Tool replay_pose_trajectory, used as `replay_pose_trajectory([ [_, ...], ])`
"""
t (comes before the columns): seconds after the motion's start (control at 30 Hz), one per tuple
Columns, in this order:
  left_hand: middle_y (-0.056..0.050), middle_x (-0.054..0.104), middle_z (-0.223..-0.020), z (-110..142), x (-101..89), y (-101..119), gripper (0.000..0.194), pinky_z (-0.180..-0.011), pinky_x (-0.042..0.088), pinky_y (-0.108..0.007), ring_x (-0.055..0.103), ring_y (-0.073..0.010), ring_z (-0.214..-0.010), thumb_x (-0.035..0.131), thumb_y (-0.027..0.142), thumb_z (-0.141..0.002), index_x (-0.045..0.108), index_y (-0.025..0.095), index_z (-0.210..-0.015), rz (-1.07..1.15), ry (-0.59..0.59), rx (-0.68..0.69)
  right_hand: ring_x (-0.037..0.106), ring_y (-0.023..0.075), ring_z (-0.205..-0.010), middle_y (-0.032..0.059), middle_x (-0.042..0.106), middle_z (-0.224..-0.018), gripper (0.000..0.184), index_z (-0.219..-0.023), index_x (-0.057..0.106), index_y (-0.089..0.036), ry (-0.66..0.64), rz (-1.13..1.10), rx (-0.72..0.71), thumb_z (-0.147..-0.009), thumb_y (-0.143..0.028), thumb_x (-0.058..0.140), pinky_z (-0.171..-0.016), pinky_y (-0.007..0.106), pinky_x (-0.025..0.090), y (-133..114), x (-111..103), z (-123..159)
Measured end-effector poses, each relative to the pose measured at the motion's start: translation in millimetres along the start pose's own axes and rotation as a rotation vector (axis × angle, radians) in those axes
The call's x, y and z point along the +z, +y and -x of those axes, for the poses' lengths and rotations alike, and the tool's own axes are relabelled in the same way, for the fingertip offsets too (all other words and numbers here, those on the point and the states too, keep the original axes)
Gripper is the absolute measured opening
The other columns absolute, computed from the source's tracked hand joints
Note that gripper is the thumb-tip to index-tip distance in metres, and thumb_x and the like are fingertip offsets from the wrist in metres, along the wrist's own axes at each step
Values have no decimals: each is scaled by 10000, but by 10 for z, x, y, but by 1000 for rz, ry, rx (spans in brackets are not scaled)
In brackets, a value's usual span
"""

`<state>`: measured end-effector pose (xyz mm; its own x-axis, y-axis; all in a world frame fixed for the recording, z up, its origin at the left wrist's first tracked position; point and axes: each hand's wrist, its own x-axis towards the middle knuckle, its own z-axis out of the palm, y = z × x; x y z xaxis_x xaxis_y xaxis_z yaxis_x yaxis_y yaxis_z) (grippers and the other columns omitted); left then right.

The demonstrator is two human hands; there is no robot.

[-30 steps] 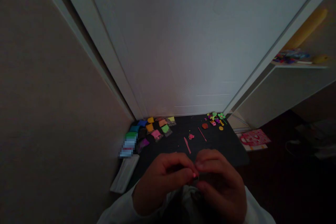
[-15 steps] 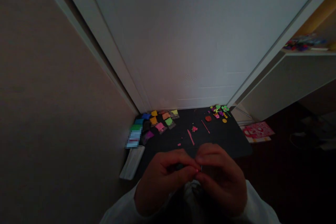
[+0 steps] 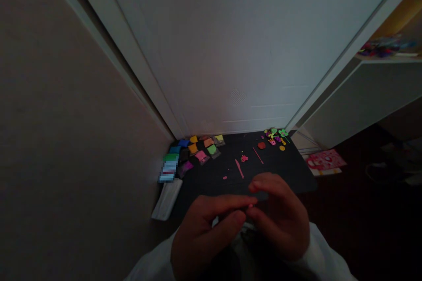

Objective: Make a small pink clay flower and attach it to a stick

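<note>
A tiny pink lump of modelling clay point(image 3: 251, 205) is pinned between my two hands, low in the head view. My left hand point(image 3: 211, 224) reaches its index fingertip over the lump, with the thumb a little below and apart. Against the lump's underside rests the thumb of my right hand point(image 3: 280, 215), whose index finger is lifted clear above. Fingers partly hide the lump. Beyond my hands on the dark table point(image 3: 211, 184) lie a pink modelling knife point(image 3: 239, 169), a thin pink stick tool point(image 3: 258, 155), a pink clay shape point(image 3: 244, 158) and a small pink bit point(image 3: 224, 178).
Several coloured clay packets point(image 3: 201, 156) lie at the table's back left, near a white packet point(image 3: 167, 199). Small clay figures point(image 3: 278, 136) and a red disc point(image 3: 261, 145) are at the back right. A white door panel point(image 3: 217, 52) rises behind the table. A pink printed sheet point(image 3: 325, 159) lies to the right.
My right index finger has lifted away from the thumb, and the left index finger and thumb have spread apart. The pink lump has shifted slightly up and right.
</note>
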<state>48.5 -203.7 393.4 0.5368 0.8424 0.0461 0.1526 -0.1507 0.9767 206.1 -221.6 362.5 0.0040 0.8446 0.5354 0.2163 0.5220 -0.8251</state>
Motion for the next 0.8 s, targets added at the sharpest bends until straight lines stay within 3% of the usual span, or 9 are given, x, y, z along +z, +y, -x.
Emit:
replay_pose_trajectory([
  [0.17,37,657,-829,20,18,32,244,-627,430,-156,591,-108,-721,489,140,-726,614,262,-897,62,85,4,477,186,-848,52,511,-883,363,-999,481,-215,-7,8,23,-657,-129,568,-711,351,411,9,-3,27],
  [0.5,41,655,-840,24,111,32,257,-647,427,-125,589,-88,-736,485,121,-726,611,253,-906,114,129,49,474,186,-859,52,510,-888,349,-994,490,-214,-18,9,22,-664,-128,563,-713,349,412,8,-82,66],
  [0.8,35,642,-888,77,151,-38,271,-538,409,-152,576,-119,-758,479,171,-742,564,295,-967,9,37,33,480,171,-824,43,514,-868,375,-994,481,-202,-15,-22,43,-646,-96,573,-694,328,401,-10,-81,119],
])
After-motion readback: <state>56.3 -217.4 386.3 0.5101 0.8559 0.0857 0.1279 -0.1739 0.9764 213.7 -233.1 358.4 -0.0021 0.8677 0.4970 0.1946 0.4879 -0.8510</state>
